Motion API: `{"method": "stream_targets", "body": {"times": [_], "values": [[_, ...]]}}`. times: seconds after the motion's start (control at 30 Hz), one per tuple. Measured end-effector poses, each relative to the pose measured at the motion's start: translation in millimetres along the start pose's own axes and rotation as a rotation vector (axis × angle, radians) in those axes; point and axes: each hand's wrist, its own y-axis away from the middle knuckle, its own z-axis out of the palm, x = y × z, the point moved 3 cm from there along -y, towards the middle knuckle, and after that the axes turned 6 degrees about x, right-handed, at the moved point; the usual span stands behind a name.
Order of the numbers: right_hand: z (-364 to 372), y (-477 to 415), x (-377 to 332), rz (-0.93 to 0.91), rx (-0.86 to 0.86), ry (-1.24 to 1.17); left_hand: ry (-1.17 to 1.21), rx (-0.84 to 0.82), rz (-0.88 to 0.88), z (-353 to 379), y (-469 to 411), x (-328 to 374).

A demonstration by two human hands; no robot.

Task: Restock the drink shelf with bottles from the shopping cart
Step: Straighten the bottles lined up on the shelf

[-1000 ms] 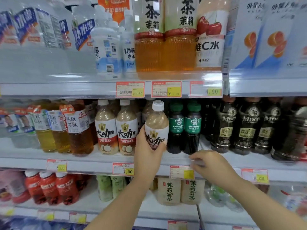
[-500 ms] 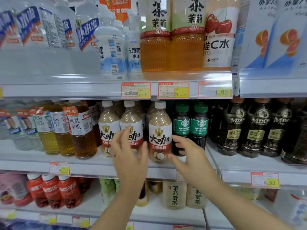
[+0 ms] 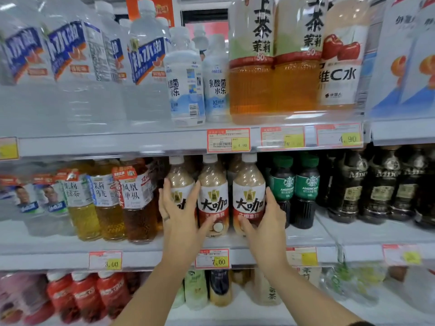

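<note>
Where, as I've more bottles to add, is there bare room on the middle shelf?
Only the shelf front is bare: a strip before the water bottles at far left, another before the green-capped coffees and dark bottles. The row is packed; three milk coffee bottles stand shoulder to shoulder between left hand and right hand.

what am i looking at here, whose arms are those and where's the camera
There is no machine here: those are a person's arms, filmed by one wide-angle camera worn on their head, looking forward and down at a shop's drink shelves. On the middle shelf stand three milk-coffee bottles, between amber tea bottles and green-capped coffee bottles. The left hand lies flat against the left bottle and the right hand against the right one, fingers fairly straight, bracketing the row. Neither bottle is lifted off the shelf.
</note>
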Motion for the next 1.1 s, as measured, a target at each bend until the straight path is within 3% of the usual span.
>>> {"method": "stream_targets", "body": {"times": [0.8,0.93,1.03,1.1], "values": [[6.9,-4.6,-13.0,0.017,-0.076,-0.028,-0.052,0.001,0.023,3.4,2.4,-0.8],[4.8,-1.6,-7.5,-0.016,-0.141,-0.047,-0.137,0.119,0.051,-4.8,3.9,3.9],[-2.4,-2.1,-14.9,-0.134,-0.052,0.021,-0.191,0.202,0.136,-11.4,-3.4,17.4],[-7.4,-3.7,-28.6,-0.339,0.069,0.133,-0.229,0.223,0.200,-14.1,-13.9,25.8]]}}
